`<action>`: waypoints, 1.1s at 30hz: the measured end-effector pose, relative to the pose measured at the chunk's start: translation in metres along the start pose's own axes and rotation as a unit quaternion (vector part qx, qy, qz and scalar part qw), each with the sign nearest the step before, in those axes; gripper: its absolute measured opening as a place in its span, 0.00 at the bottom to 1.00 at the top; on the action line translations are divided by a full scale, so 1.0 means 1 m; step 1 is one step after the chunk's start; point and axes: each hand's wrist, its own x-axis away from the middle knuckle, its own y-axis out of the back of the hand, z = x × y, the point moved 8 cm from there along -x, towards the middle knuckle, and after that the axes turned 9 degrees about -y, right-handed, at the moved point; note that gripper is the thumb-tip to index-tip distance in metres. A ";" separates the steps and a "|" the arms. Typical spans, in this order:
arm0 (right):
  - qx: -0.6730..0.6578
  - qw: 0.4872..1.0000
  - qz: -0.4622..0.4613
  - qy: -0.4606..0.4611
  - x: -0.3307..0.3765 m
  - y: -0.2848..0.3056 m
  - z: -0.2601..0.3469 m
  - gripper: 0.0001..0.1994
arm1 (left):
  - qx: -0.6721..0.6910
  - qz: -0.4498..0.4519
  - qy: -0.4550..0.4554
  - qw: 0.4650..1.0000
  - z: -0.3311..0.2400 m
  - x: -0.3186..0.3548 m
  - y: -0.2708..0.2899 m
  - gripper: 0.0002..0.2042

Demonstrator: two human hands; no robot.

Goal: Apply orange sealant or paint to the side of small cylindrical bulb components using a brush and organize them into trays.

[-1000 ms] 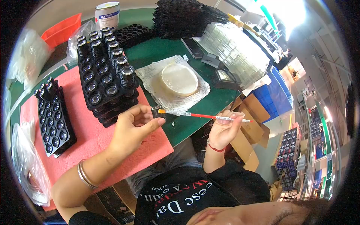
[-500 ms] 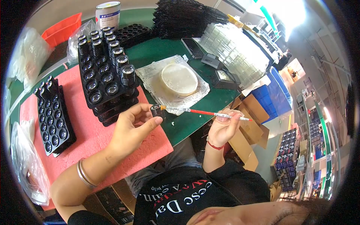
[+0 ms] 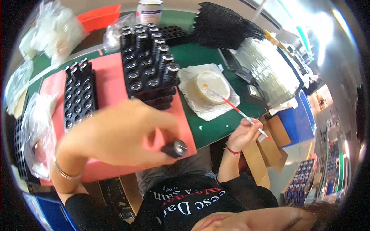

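We see the left hand large and blurred in the foreground, above the pink mat; its fingers are closed around a small black cap with a shiny round end, held at the near edge of the mat, just above the lap; the right hand sits off the front edge of the green bench, its fingers pinched on a thin brush with a red and white handle; the brush slants up and to the left, and its tip rests on the pale round dish; the dish lies on a crumpled clear plastic sheet on the bench, just right of the mat; on the mat stands a stack of black trays filled with upright black caps, and to its left lies a narrow black tray whose holes are mostly empty; behind the stack we see a white tub and an orange bin; clear bags lie along the left side; to the right of the dish sit stacks of clear plastic trays, with a heap of black trays behind them; a metal bangle circles the left wrist and a red band the right.
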 end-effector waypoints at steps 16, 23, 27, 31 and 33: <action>0.008 1.000 -0.016 -0.009 0.004 0.000 -0.006 0.13 | -0.180 -0.257 0.468 0.826 0.164 0.203 0.173 0.10; -0.007 1.000 -0.016 -0.020 0.004 -0.002 -0.006 0.12 | -0.221 -0.243 0.486 0.810 0.175 0.200 0.173 0.11; 0.012 0.999 -0.031 -0.011 0.005 -0.004 -0.003 0.12 | -0.251 -0.234 0.489 0.802 0.178 0.199 0.174 0.12; 0.003 1.000 -0.024 -0.014 0.005 -0.005 -0.005 0.12 | -0.296 -0.215 0.483 0.795 0.181 0.198 0.175 0.13; 0.005 0.999 -0.033 -0.016 0.005 -0.002 -0.005 0.12 | -0.307 -0.215 0.487 0.788 0.176 0.193 0.173 0.13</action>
